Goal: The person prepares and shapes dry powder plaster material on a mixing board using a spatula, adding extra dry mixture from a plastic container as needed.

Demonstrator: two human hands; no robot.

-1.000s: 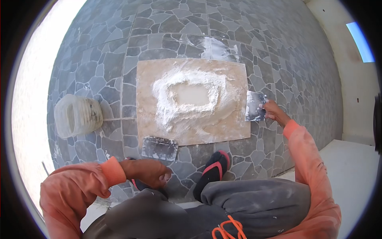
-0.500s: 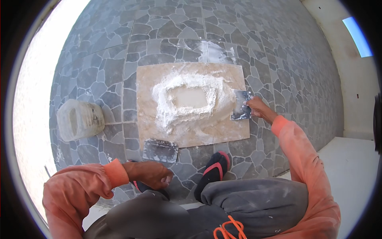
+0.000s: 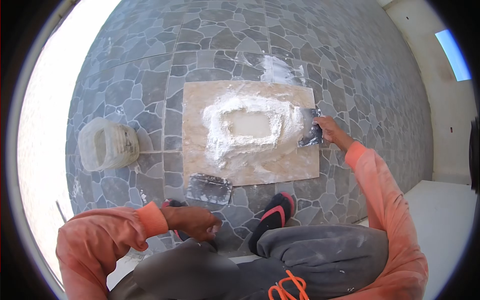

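Observation:
My right hand [image 3: 330, 130] grips a wide, dark-bladed putty knife [image 3: 311, 131] at the right edge of a tan board [image 3: 200, 170]. The blade meets the right side of a white powder mound [image 3: 220, 147] on that board. Ringed by the powder is a roughly rectangular pool of cloudy liquid [image 3: 248, 124]. My left hand [image 3: 197, 223] hangs over my left foot with curled fingers, and nothing shows in it. Closest to it is a second wide blade [image 3: 210, 189], smeared with white, resting at the board's lower-left corner. Its underside is hidden.
A cut-open, whitish plastic jug [image 3: 112, 147] stands on the stone-patterned floor [image 3: 125, 90] left of the board. White smears [image 3: 280, 71] mark the floor behind the board. My feet in flip-flops [image 3: 275, 215] are just in front of it.
The view has shifted slightly, so the board and jug appear farther right. The putty knife stays in my right hand at the mound's right side. My left hand remains curled.

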